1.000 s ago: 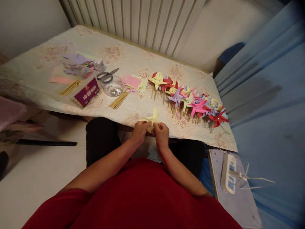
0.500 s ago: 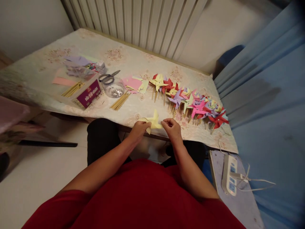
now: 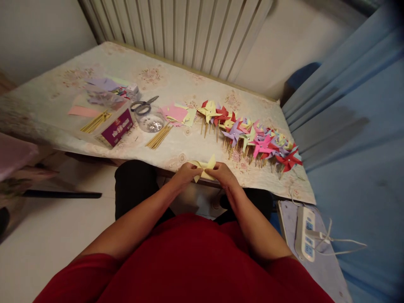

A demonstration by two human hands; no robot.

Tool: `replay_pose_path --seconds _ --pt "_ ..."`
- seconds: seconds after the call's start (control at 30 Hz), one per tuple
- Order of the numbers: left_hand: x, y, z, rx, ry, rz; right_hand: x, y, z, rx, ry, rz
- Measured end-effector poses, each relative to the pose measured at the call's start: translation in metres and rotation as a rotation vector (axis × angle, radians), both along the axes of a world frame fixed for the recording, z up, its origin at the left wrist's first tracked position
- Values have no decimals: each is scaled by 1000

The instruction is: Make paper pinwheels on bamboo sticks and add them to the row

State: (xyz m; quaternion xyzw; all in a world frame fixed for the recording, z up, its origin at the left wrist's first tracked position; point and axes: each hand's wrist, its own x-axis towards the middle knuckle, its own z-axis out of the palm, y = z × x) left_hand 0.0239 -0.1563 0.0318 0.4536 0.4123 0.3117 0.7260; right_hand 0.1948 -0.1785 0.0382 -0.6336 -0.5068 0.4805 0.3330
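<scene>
Both hands' grip, right hand (image 3: 223, 173) now back beside left hand (image 3: 187, 173), pinches yellow pinwheel (image 3: 205, 166).

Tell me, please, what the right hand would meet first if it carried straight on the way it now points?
Probably the left hand: the right hand points leftward across the yellow paper pinwheel both pinch, fingertips nearly touching, though depth is uncertain.

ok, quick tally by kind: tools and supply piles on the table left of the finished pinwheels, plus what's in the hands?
Scissors: 1
Clear dish of sequins: 1
Purple box: 1
Loose stick bundles: 2
Yellow pinwheel, pinched by left hand and right hand: 1
Total: 6
</scene>
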Motion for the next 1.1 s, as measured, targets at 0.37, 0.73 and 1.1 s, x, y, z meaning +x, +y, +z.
replay_pose_path --seconds 0.37,0.73,1.1 --pt "-2 36 -5 -95 -72 -19 -12 34 -3 -33 0 -46" --pt "-2 104 -28 -50 -231 -21 -27 95 5 -31 25 -154" --pt "-22 148 -31 -60 -348 17 -45 149 10 17 -142 -111"
